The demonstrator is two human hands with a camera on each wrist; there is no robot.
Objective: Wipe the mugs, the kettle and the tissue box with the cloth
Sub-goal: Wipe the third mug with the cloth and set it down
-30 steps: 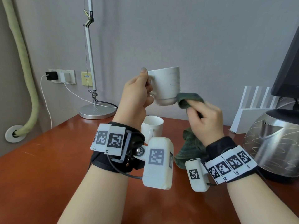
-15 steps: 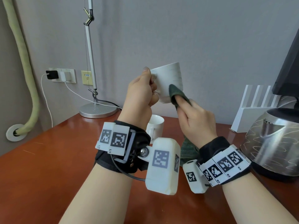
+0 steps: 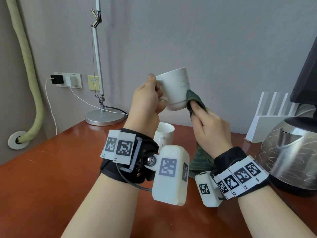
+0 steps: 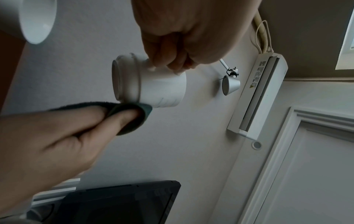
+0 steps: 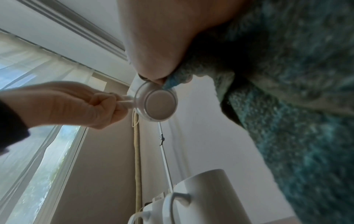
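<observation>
My left hand curls round the handle of the white mug, lifted at frame centre, while my right hand pinches the green cloth against its lower right wall. Pushing sideways could twist the mug off that handle grip (its tail dangles low too), dropping it onto the second mug on the tabletop below.

Grey wall behind a reddish wooden tabletop — a silver desk lamp stands at its back. Daylight enters through a curtained window.
</observation>
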